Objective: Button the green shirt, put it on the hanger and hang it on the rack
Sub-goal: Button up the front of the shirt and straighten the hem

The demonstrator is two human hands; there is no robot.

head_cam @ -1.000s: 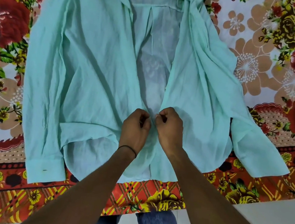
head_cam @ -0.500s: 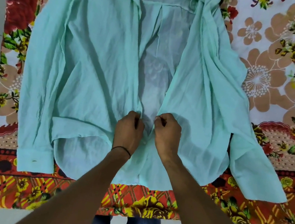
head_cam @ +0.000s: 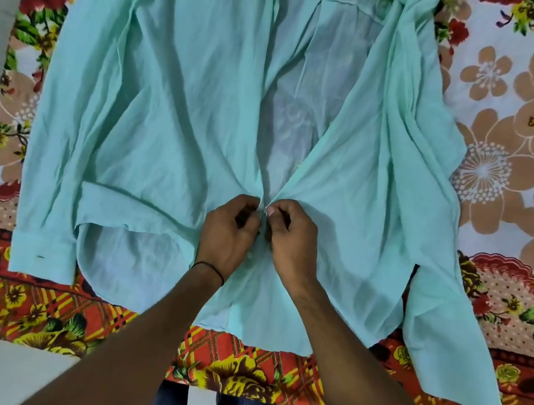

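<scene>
1. Head view: your left hand [head_cam: 230,231] and right hand [head_cam: 291,240] sit knuckle to knuckle low on the green shirt [head_cam: 175,114]. Each has curled fingers pinching one front edge, and the edges meet between your fingertips.
2. The shirt lies front-open on the floral sheet [head_cam: 508,133], collar far, hem near you, sleeves spread left and right. Beyond your grip the opening widens toward the collar.
3. Half a second ago a small gap separated your hands; they have since closed it, drawing the front edges together.
4. A dark band [head_cam: 211,268] circles your left wrist.
</scene>
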